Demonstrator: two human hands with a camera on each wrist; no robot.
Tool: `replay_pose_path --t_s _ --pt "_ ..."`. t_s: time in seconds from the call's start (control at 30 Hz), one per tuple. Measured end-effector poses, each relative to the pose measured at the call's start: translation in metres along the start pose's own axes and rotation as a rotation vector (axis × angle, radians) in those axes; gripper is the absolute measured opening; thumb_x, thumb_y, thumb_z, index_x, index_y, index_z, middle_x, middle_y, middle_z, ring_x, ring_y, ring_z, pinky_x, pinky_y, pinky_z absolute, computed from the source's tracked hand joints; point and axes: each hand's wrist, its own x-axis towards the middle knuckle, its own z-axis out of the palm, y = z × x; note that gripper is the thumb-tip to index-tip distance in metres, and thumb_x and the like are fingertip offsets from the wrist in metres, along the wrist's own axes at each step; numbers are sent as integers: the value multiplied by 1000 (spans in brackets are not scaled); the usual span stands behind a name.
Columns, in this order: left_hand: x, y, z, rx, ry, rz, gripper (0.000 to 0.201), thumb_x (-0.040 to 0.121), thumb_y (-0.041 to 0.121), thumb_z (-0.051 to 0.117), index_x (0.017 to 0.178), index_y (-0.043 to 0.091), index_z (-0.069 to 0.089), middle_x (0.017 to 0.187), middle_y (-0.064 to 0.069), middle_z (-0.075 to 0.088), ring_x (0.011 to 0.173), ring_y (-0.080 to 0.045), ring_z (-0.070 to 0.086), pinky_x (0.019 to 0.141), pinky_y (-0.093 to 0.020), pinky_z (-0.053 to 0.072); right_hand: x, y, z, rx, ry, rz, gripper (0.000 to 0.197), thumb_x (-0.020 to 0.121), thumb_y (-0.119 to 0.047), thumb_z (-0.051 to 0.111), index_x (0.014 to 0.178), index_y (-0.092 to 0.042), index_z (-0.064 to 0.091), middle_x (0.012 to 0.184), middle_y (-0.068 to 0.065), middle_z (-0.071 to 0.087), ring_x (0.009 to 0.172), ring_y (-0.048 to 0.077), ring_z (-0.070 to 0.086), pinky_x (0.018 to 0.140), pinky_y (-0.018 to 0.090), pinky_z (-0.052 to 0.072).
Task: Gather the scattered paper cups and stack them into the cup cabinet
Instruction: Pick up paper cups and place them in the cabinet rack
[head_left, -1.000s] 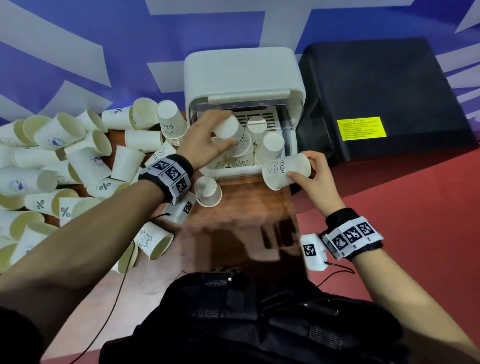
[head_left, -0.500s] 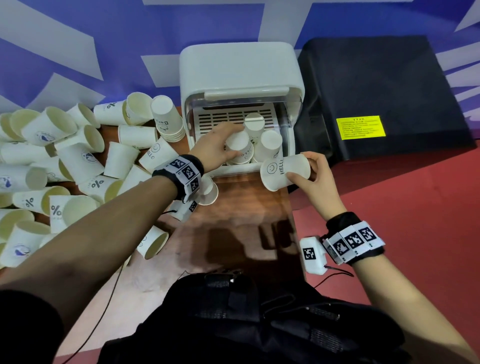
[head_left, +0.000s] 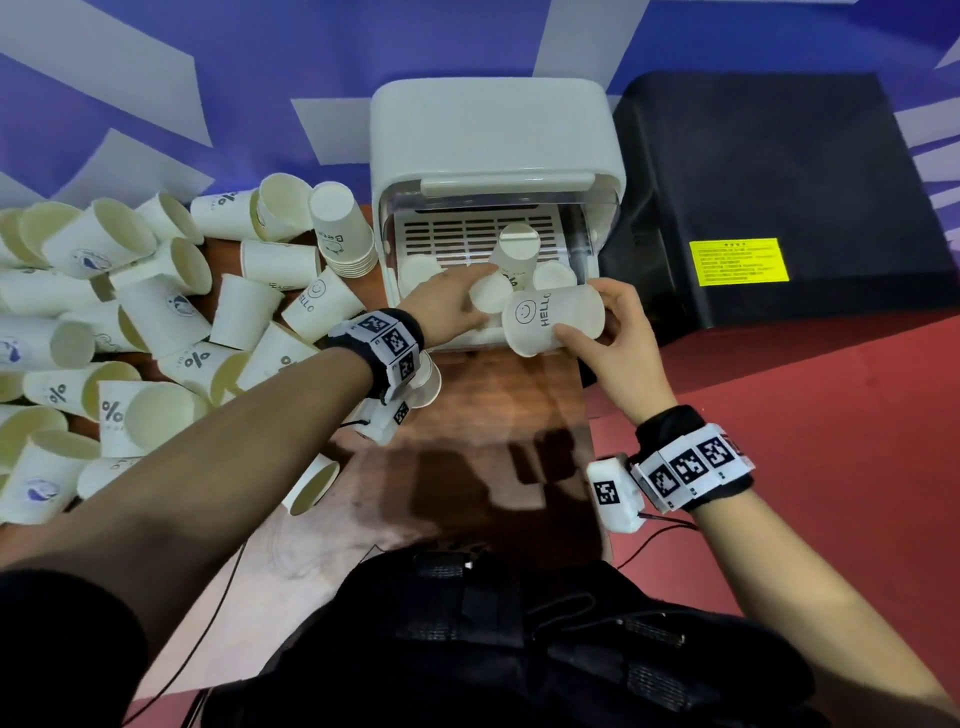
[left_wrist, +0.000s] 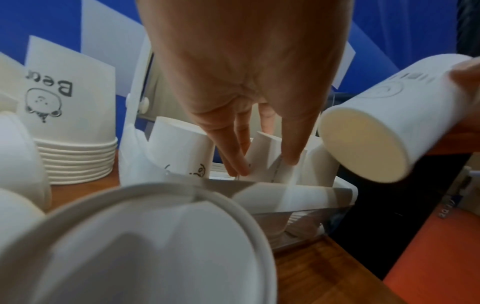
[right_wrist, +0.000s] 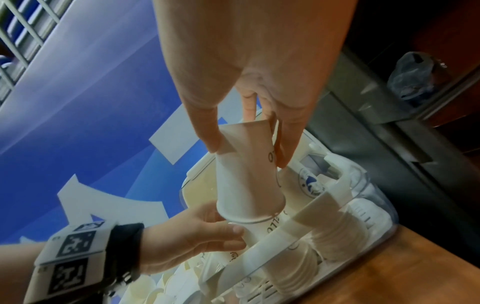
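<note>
Gripped in the right hand (head_left: 613, 338), a HELLO cup (head_left: 553, 319) lies sideways just before the open cup cabinet (head_left: 493, 135). Just beyond it, the left hand (head_left: 447, 306) holds an upturned cup stack (head_left: 491, 293) inside. Scattered cups (head_left: 156, 322) lie left.

Matt white paper cups (head_left: 244, 312) lie on a glossy wooden table (head_left: 493, 415); the cup cabinet (head_left: 493, 130) is smooth white plastic.
</note>
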Motion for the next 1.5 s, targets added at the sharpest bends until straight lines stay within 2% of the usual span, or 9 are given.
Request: replay_pose_path --t_s 0.1,0.23,0.37,0.47,0.7,1.07,1.23,1.37,1.5 --pt "-10 -5 0 -42 67 13 58 84 16 65 138 19 44 131 -9 53 109 -25 57 93 -38 47 9 -9 12 -16 -23 -29 49 80 -16 74 124 -20 52 122 -8 56 115 15 55 90 21 47" --pt "-31 -21 -2 -73 254 107 37 87 5 52 122 15 59 119 -6 54 89 -19 58 82 -34 49 24 -17 27 -172 -38 -128 62 80 -26 71 135 -12 49 132 4 51 123 16 49 104 35 42" --pt "-46 -36 -7 -61 343 98 30 87 3 52 114 11 64 114 -9 57 93 -21 58 83 -29 45 40 -17 45 -391 -81 -188 64 86 -19 69 141 -8 41 140 10 44 130 18 39 104 13 22" --pt "-49 -44 -14 -73 367 56 31 86 1 52 114 9 63 115 -10 56 101 -23 56 86 -23 39 50 -11 58 -458 -139 -188 64 86 -15 67 142 -8 39 139 11 43 129 21 39 99 7 18" --pt "-61 -50 -20 -143 380 68 32 83 7 48 111 8 64 109 -10 58 95 -21 56 85 -31 44 63 3 76 -735 -278 -273 61 88 -12 64 143 -4 38 143 15 42 133 30 38 110 35 31" --pt "-95 -71 -10 -211 326 -67 30 89 3 52 114 15 64 112 -2 62 99 -12 55 84 -17 37 67 6 96 -854 -273 -179 63 88 -9 60 144 -1 33 138 20 42 126 37 42 106 42 37" --pt "-118 -77 -16 -165 356 -49 26 90 4 55 113 11 66 114 -5 64 102 -18 57 90 -27 42 53 -7 95 -835 -280 -233 60 90 -9 55 145 -4 33 152 22 26 143 36 19 118 39 16" --pt "-145 -90 -19 -122 404 -124 30 87 14 51 112 10 65 113 -7 65 105 -25 57 88 -27 39 23 -13 111 -718 -276 -421 47 85 -6 58 131 -2 51 134 20 47 125 38 43 107 45 35" --pt "-178 -100 -19 -101 346 -192 24 90 16 60 113 11 65 113 -8 65 106 -25 58 93 -33 44 2 -17 136 -785 -419 -304 55 91 -21 56 142 -10 38 138 15 43 124 33 44 102 42 39"
